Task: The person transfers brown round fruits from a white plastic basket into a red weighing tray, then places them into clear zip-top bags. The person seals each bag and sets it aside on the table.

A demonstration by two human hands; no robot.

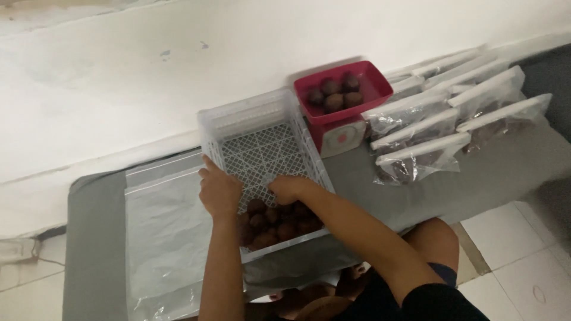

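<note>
A white plastic crate (262, 128) with a lattice bottom lies on a grey mat, with several dark brown round fruits (278, 224) heaped at its near end. My left hand (218, 189) rests on the crate's left rim, fingers over the edge. Inside the crate my right hand (287, 188) reaches down onto the fruit pile with its fingers curled; whether it holds a fruit is hidden. A red scale (342, 113) stands just right of the crate, its red tray holding several of the same brown fruits (334, 93).
Empty clear zip bags (163, 232) lie flat to the left of the crate. Several filled zip bags (440, 128) lie in rows right of the scale. The grey mat (95, 249) runs along a white wall. White floor tiles (517, 249) show at lower right.
</note>
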